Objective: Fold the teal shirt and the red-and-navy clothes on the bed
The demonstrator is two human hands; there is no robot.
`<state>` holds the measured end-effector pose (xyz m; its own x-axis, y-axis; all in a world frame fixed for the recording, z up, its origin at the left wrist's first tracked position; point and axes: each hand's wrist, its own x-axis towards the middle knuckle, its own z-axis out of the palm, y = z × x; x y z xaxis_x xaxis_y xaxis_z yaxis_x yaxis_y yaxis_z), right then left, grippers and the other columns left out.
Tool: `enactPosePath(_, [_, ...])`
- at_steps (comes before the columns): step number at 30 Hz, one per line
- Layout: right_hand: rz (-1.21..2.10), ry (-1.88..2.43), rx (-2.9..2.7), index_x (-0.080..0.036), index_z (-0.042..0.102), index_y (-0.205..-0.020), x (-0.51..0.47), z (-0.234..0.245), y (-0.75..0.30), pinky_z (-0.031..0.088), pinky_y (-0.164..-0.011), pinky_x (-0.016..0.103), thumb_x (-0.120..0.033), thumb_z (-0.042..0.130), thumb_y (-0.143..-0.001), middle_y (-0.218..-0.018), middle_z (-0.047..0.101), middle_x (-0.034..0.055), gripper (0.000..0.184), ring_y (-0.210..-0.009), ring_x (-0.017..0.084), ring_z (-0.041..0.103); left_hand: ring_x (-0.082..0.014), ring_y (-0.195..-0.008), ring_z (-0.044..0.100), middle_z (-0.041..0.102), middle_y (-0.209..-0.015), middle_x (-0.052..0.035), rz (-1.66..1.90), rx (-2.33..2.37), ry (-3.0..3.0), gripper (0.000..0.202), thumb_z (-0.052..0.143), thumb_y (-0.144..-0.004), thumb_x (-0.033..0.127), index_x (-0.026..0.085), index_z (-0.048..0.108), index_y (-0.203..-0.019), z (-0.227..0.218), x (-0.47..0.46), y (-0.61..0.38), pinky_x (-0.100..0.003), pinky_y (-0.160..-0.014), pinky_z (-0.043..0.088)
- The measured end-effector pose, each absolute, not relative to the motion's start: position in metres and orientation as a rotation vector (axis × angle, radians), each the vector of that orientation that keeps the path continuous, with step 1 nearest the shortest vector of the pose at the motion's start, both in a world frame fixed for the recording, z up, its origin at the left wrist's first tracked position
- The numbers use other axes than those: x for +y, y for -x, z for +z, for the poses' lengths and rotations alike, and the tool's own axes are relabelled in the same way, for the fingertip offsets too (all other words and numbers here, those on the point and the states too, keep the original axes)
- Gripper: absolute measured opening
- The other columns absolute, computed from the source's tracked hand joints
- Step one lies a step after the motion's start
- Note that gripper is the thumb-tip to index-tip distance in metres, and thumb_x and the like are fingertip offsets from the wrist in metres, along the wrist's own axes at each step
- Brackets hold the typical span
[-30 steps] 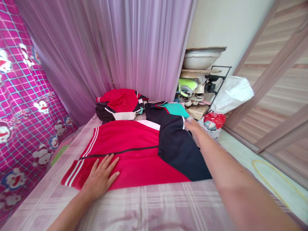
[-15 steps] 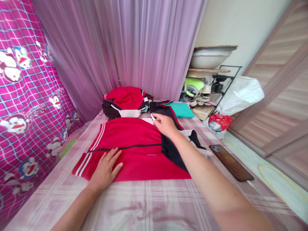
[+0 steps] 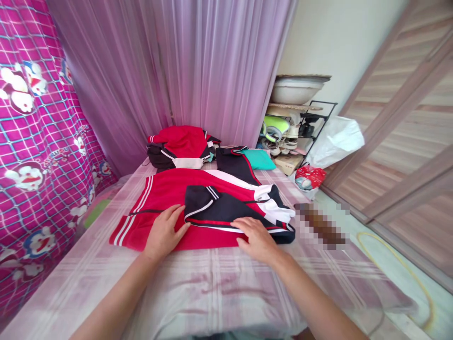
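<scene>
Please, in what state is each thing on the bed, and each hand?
left hand: open, flat on red jacket
right hand: open, flat on navy sleeve
red jacket: spread flat on bed
navy sleeve: folded over the jacket
clothes pile: heaped, unfolded

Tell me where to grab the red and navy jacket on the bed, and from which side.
Probably the near edge, coming from the person's side. The jacket lies flat on the bed with its navy sleeve folded across, and that edge is uncovered. Left hand and right hand rest flat there, so pinch both layers near each.
</scene>
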<state>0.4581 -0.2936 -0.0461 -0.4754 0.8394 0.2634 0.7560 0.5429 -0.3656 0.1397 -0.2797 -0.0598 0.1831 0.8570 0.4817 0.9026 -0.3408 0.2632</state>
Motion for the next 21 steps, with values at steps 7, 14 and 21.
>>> enactPosePath(7, [0.257, 1.453, -1.972, -0.024, 0.070, -0.087, -0.286, -0.078, -0.559, 0.048, -0.090, 0.040, -0.014, 0.048, -0.070, -0.095, 0.072, 0.0055, 0.029, -0.097, 0.024, 0.065, -0.0269, -0.114, 0.062, 0.062, -0.128, -0.0127, -0.209, -1.970, 2.409, 0.039, 0.057, -0.091, 0.034, 0.020, 0.056, -0.128, -0.021, -0.242, -0.199, -0.038, -0.094, 0.051])
enactPosePath(14, [0.706, 1.450, -1.426, -0.024, 0.068, -0.071, -0.273, -0.097, -0.599, 0.048, -0.094, 0.044, -0.035, 0.061, -0.065, -0.088, 0.075, 0.0046, 0.014, -0.093, 0.028, 0.068, -0.0303, -0.097, 0.071, 0.072, -0.103, -0.0161, -0.034, -2.153, 2.269, 0.032, 0.034, -0.099, 0.024, 0.015, 0.059, -0.116, -0.008, -0.227, -0.207, -0.042, -0.082, 0.054])
enactPosePath(21, [0.720, 1.363, -1.527, -0.026, 0.072, -0.070, -0.277, -0.097, -0.607, 0.044, -0.103, 0.041, -0.032, 0.058, -0.067, -0.101, 0.076, 0.0037, 0.016, -0.104, 0.026, 0.067, -0.0189, -0.081, 0.073, 0.072, -0.098, -0.0078, -1.467, -2.764, 1.697, 0.024, 0.043, -0.094, 0.027, 0.018, 0.055, -0.113, -0.030, -0.255, -0.151, -0.028, -0.068, 0.057])
